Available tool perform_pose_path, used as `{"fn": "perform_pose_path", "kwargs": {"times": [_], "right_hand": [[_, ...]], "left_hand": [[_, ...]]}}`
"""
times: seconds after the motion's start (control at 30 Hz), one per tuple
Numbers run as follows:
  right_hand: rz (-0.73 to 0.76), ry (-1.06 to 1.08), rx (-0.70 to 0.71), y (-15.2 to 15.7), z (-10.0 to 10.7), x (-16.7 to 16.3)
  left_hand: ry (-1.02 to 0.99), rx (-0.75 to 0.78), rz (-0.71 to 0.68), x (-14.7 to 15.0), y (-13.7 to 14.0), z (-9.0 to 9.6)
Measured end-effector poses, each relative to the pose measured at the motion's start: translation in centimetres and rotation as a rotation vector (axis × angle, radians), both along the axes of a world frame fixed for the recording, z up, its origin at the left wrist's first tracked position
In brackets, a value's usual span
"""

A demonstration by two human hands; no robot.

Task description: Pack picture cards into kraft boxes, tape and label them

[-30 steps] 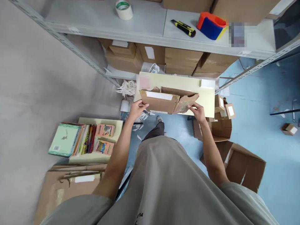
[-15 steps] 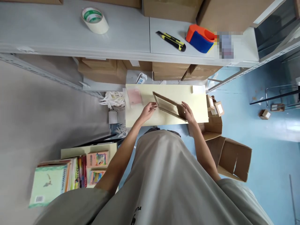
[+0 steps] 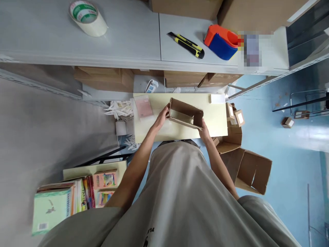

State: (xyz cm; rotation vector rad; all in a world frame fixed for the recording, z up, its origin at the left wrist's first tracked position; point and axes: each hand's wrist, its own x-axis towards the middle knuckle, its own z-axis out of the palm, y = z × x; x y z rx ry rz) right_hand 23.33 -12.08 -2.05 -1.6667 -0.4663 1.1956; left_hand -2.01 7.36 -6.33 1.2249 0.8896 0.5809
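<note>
Box (image 3: 186,107): cardboard, squared open, over the middle of the tabletop (image 3: 216,121); pale surface shows through it, and whether it touches down cannot be told.
Left hand (image 3: 161,119): grip closed on the box's left end.
Right hand (image 3: 204,133): grip closed on its right end, at the near corner.
Pink sheet (image 3: 144,107): on the tabletop, left of the box.
Shelf (image 3: 128,41): tape (image 3: 95,27) at left, cutter (image 3: 187,45) farther right.
</note>
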Motion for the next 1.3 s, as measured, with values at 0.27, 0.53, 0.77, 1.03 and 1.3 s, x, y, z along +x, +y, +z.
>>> {"fn": "perform_pose_path", "kwargs": {"times": [0.27, 0.53, 0.77, 1.03, 1.3], "right_hand": [[0.067, -0.12, -0.012, 0.8, 1.4, 5.5], [0.178, -0.105, 0.019, 3.0, -0.1, 9.1], [0.3, -0.196, 0.037, 2.8, -0.4, 11.6], [0.61, -0.383, 0.195, 0.5, 3.1, 14.2], [0.491, -0.634, 0.095, 3.7, 1.4, 13.5]], "left_hand": [[0.045, 0.014, 0.057, 1.4, -4.1, 2.2], [0.184, 0.093, 0.346, 4.9, -6.9, 0.7], [0.257, 0.135, 0.418, 4.8, -6.9, 0.9], [0.326, 0.167, 0.054, 0.3, -8.5, 5.9], [0.647, 0.368, 0.148, 4.0, -6.3, 6.6]]}}
